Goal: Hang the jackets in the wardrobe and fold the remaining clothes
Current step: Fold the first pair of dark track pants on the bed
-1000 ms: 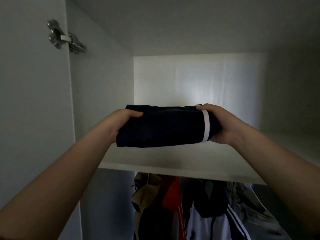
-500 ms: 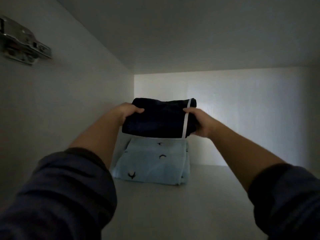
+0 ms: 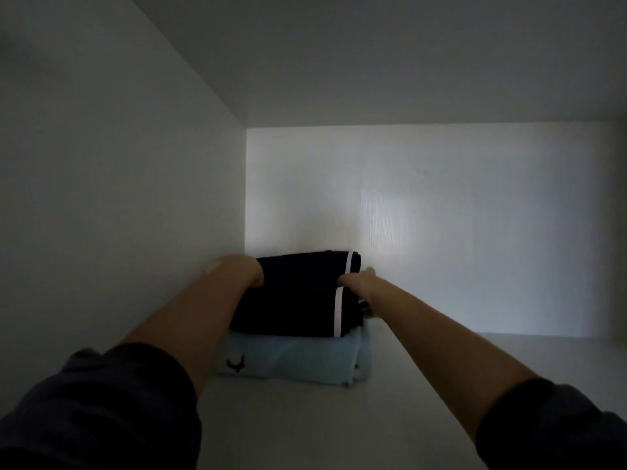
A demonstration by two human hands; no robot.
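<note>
Two hands on dark folded garment (image 3: 298, 296), frame centre, atop light-blue folded item (image 3: 291, 361) on shelf (image 3: 305, 418). Left hand (image 3: 237, 271) & right hand (image 3: 359, 283) clasp its sides. Risk: uneven release skews stack, fold slumps.

Inside a wardrobe compartment, a folded garment (image 3: 298, 300) lies on top of a folded towel (image 3: 288, 362), the stack sitting on the shelf (image 3: 339, 429) in the back-left corner, against the side wall (image 3: 118, 215). The left hand (image 3: 237, 271) grips its left end, the right hand (image 3: 359, 283) its right.
</note>
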